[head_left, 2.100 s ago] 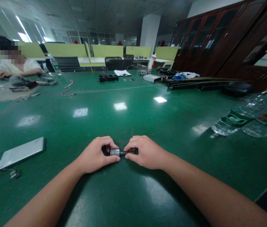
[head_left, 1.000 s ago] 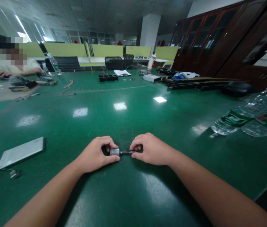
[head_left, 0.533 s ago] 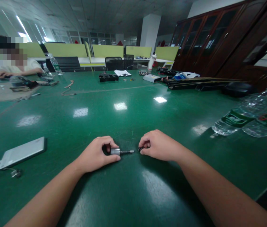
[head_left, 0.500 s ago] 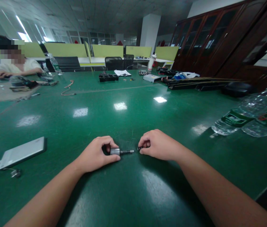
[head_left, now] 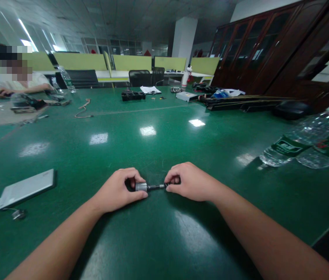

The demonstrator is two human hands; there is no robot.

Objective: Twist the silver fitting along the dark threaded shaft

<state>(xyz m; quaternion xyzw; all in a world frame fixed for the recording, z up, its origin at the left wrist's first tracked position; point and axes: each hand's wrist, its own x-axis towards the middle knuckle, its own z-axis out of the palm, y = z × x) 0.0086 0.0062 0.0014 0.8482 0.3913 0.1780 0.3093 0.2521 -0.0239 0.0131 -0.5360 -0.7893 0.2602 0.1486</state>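
Note:
Between the thumb and fingers of my left hand (head_left: 119,191) is a small silver cylinder (head_left: 141,187), motor-like in shape, lying along the green tabletop. A thin dark shaft (head_left: 154,187) with a pale metal tip sticks out of it to the right. My right hand (head_left: 192,181) pinches a small black ribbed piece (head_left: 167,185), mostly covered by the fingers. This piece is right at the shaft's tip; whether the shaft enters it I cannot tell.
A silver power-bank-like box (head_left: 26,189) with a white cable is at left. Two water bottles (head_left: 291,146) stand at right. A black tray (head_left: 133,96) and long dark strips (head_left: 234,102) are farther back. Another person (head_left: 17,83) sits at far left.
My right hand has moved left with the black ribbed piece, closing the gap to the shaft's tip. My left hand and the silver cylinder have hardly moved.

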